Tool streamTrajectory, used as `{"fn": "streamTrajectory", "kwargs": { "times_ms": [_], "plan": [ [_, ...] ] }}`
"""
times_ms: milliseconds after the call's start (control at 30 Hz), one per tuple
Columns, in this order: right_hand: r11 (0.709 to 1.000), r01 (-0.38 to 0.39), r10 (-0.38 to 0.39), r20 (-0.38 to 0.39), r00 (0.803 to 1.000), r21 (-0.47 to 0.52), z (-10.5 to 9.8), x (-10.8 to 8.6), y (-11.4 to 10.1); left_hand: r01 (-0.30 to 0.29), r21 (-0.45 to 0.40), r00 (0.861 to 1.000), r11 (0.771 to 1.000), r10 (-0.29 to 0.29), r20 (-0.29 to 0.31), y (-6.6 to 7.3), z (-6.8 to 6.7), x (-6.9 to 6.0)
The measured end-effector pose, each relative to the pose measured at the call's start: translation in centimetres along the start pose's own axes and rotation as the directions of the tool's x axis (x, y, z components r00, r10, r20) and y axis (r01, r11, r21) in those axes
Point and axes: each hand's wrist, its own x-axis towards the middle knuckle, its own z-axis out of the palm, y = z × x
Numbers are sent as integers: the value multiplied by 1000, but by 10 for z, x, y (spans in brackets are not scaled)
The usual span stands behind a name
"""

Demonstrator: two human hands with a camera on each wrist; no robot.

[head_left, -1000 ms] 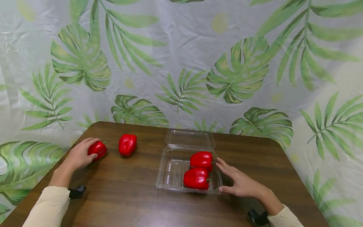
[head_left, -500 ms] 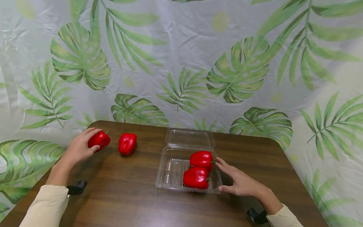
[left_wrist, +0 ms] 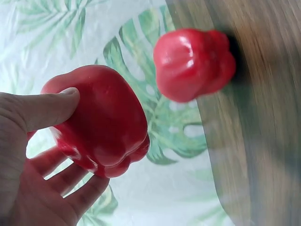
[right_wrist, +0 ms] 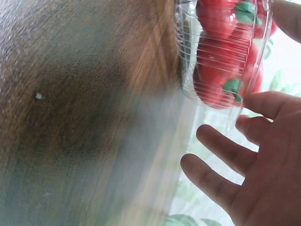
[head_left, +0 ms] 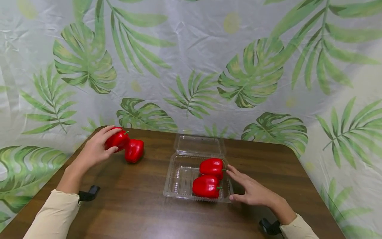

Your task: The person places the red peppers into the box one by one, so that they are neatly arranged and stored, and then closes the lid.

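My left hand (head_left: 96, 149) grips a red bell pepper (head_left: 117, 138) above the table's left part; the left wrist view shows the thumb across this pepper (left_wrist: 101, 117) and fingers beneath it. Just right of it another red pepper (head_left: 134, 151) rests on the table. Two red peppers, an upper one (head_left: 211, 168) and a lower one (head_left: 206, 186), lie in the right part of a clear plastic container (head_left: 170, 179). With spread fingers, my right hand (head_left: 253, 191) touches the container's right edge; the right wrist view shows its fingertips at the rim (right_wrist: 242, 106).
The container's clear lid (head_left: 200, 145) is folded back behind it on the brown wooden table (head_left: 143, 212). A leaf-patterned cloth (head_left: 191, 49) hangs behind the table's far edge. A black strap device sits at each wrist.
My left hand has lifted its pepper and moved right and away from me, close to the pepper on the table. My right hand has hardly moved.
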Motion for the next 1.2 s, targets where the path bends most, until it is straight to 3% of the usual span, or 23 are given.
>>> {"fn": "streamTrajectory", "kwargs": {
  "times_ms": [233, 533, 900, 1067, 1200],
  "plan": [
    [1000, -2, 2, 11, 1000, 26, 0, 3, -1, -13, -11, 998, 1000, 14, 55, 19, 8, 4],
    [999, -11, 10, 11, 1000, 35, 0, 1, -2, -104, -28, 988, 994, 107, 111, 48, 17, 21],
    [999, -16, 16, 13, 1000, 33, -2, 1, -2, -140, -76, 975, 987, 151, 162, 71, 24, 31],
    [999, -18, 18, 19, 1000, 34, -2, 1, -2, -198, -90, 962, 976, 211, 171, 84, 30, 37],
    [999, -17, 17, 20, 1000, 27, -1, 0, -1, -258, -95, 944, 962, 272, 186, 93, 37, 43]
  ]
}}
